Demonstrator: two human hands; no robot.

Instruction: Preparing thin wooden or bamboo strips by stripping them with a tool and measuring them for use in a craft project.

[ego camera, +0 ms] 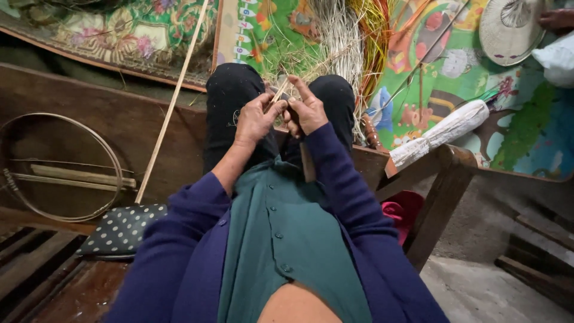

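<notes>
Pale straw-coloured strip point(278, 91), thin and short where it shows, is pinched between both hands above the person's knees, which are clad in black. The left hand point(256, 118) closes its thumb and fingers on the strip's lower part, and the right hand point(306, 109) pinches it just beside, with its forefinger raised and pointing away from the body. The two hands touch at the fingertips. A dark flat piece point(307, 162) hangs below the right wrist, against the green shirt; what it is cannot be told.

Beyond the knees a loose bundle of straw point(341, 42), pale and yellow, lies on a bright play mat point(460, 72) on the floor. A long thin cane point(173, 101) leans across the wooden bench point(119, 119) from the upper middle down to its left part. On the bench's left end lies a round hoop point(60, 167) with flat slats across it. A dark cushion with white dots point(122, 230) lies at the bench's near edge, by the left elbow. A white wrapped roll point(442, 133) lies at the right end. At the upper right corner another person's hand point(557, 19) holds a round woven disc point(509, 29).
</notes>
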